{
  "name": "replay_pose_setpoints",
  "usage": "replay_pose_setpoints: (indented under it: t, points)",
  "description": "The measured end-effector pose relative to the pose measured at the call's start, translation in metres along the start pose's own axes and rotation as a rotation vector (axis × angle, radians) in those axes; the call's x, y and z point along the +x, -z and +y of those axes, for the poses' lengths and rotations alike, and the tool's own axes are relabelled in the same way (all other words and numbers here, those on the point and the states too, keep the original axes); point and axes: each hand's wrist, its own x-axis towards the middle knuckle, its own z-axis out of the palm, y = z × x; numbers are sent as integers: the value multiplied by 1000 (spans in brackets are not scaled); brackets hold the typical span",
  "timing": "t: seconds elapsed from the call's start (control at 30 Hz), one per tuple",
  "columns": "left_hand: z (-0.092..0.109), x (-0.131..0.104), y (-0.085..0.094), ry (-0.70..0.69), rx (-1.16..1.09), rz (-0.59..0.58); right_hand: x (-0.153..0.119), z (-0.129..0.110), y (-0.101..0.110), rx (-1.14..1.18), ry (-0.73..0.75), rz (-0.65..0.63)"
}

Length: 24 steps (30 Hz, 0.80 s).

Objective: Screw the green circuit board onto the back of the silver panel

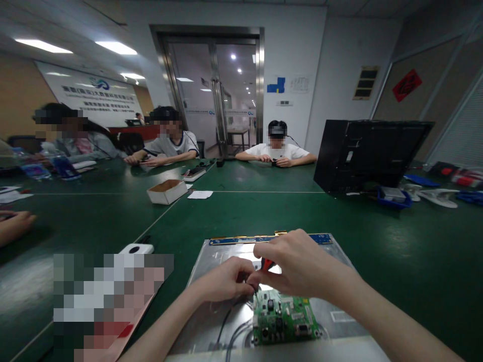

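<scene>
A green circuit board (285,319) lies on the silvery metal back of a flat display panel (204,269) in front of me. My right hand (290,261) is closed around a screwdriver (267,264) with a red and black handle, held over the board's far left corner. Beside it, my left hand (234,276) pinches close to the same corner; what lies between its fingertips is hidden. Dark cables (237,329) run over the panel left of the board. Along the panel's far edge sits a narrow blue circuit strip (234,241).
Left of the panel are a white device (138,248) and a blurred-out sheet. An open white box (168,192) and a paper slip (200,194) lie farther off. A black monitor (370,156) and blue tray (394,198) stand right. Several people sit around the green table (249,211).
</scene>
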Motion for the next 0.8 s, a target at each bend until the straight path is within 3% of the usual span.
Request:
replay_pose_setpoints:
  t: [0.27,0.47,0.8]
  points:
    - [1,0,-1,-2,-33,4,1,-4,1,73,-59,-36]
    - [-1,0,0,-47,-20,-2,-2,-3,3,71,12,-44]
    - [0,0,-1,6,-47,6,2,-3,-2,44,-56,-36]
